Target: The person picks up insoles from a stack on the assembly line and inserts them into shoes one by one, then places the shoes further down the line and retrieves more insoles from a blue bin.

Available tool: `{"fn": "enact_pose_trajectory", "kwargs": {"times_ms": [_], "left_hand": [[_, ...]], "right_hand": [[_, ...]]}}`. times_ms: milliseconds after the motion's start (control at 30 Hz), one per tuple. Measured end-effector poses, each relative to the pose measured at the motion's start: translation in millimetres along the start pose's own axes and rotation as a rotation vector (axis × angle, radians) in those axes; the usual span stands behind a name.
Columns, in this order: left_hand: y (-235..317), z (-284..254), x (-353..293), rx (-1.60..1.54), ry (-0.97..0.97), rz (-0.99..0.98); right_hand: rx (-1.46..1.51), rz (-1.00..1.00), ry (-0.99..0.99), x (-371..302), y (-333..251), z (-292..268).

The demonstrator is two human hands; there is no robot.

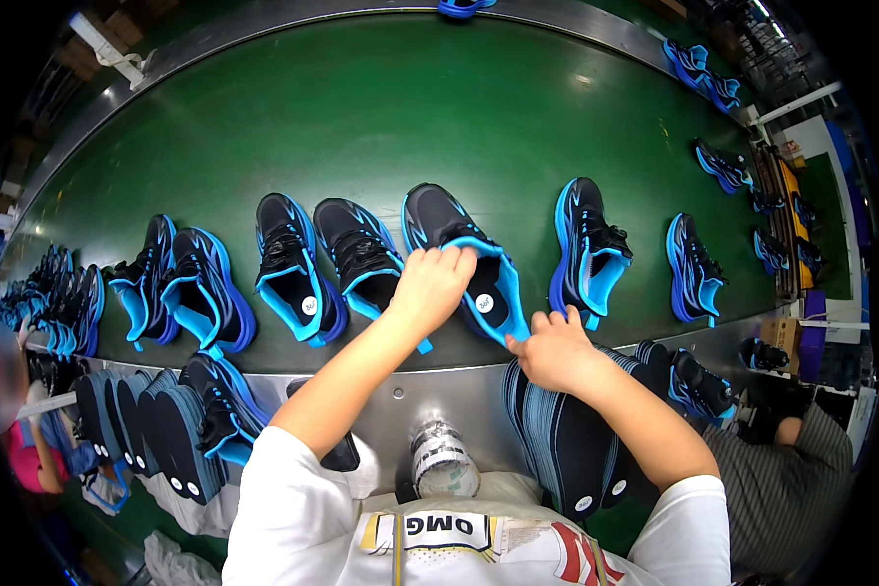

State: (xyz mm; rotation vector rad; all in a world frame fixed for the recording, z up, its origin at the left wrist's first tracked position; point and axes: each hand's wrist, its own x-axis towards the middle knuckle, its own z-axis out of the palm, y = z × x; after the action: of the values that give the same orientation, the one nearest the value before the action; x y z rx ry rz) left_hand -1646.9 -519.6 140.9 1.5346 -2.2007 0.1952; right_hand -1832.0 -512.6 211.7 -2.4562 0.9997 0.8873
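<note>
A black and blue sneaker (pixel 432 213) rests on the green conveyor belt in front of me, toe pointing away. My left hand (pixel 434 285) pinches its collar by the tongue. My right hand (pixel 555 350) grips the light-blue heel edge, so the opening is held between both hands. Inside it lies a dark insole with a round white sticker (pixel 484 303). Just left, partly behind my left hand and forearm, is another sneaker (pixel 350 230). A further sneaker (pixel 580 230) stands to the right, apart from my right hand. The fingertips at the tongue are partly hidden.
Stacks of dark insoles (pixel 581 459) hang over the near metal edge on the right, with more insoles (pixel 171 444) on the left. A tape-wrapped cylinder (pixel 443 459) sits at my waist. More sneakers (pixel 200 283) line the belt. Co-workers sit at both sides; a striped garment (pixel 786 488) shows right.
</note>
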Motion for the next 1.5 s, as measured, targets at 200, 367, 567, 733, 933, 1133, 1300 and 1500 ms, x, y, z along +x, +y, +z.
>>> {"fn": "enact_pose_trajectory", "kwargs": {"times_ms": [200, 367, 567, 733, 933, 1133, 1300, 1500], "left_hand": [[17, -32, -23, -0.261, 0.016, -0.047], [17, -36, -8, -0.427, -0.051, -0.155], [11, 7, 12, -0.025, 0.035, -0.143], [17, 22, 6, 0.079, 0.11, -0.11], [9, 29, 3, 0.148, 0.007, -0.213], [2, 25, -2, 0.18, -0.122, -0.226], [14, 22, -2, 0.188, -0.119, -0.131], [28, 10, -8, 0.078, -0.044, -0.108]], "right_hand": [[-0.037, -0.096, -0.206, -6, -7, 5], [0.01, -0.033, 0.022, -7, -5, 5], [0.278, -0.257, 0.36, 50, 2, 12], [0.034, -0.335, 0.052, 111, 1, -15], [0.042, -0.306, -0.055, 138, -14, -13], [0.078, -0.28, -0.037, 95, -3, -4], [0.105, -0.346, -0.042, 53, 10, -1], [0.146, -0.129, 0.464, -13, 15, 33]]}}
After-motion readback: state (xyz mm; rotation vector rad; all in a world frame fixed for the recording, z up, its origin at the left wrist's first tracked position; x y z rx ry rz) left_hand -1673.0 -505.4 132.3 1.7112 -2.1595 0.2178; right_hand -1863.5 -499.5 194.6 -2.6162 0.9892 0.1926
